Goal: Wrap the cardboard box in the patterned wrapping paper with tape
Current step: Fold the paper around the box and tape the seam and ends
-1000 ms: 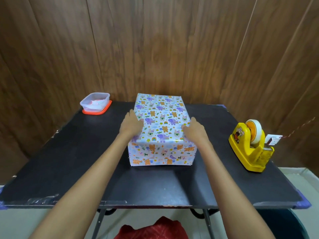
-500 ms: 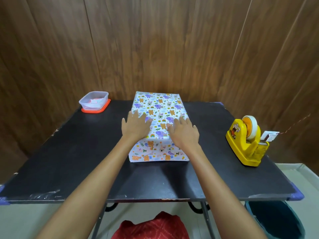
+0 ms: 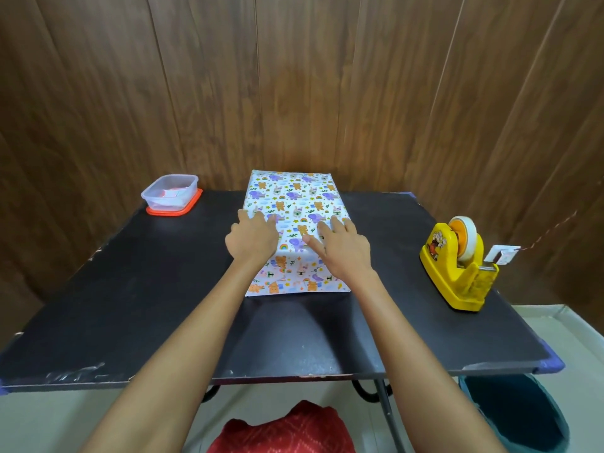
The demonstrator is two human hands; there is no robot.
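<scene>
Two flat, straight-fingered grips, left grip (image 3: 253,238) & right grip (image 3: 343,253), press atop the paper-covered box (image 3: 294,201) mid table (image 3: 130,289): prob. final smoothing, next maybe tape from the dispenser (image 3: 456,269).

No writing can be read anywhere. The yellow plastic tape dispenser (image 3: 457,273) carries only a cartoon sticker (image 3: 438,244). The small white tag (image 3: 502,255) beside it bears marks too small to make out.
</scene>
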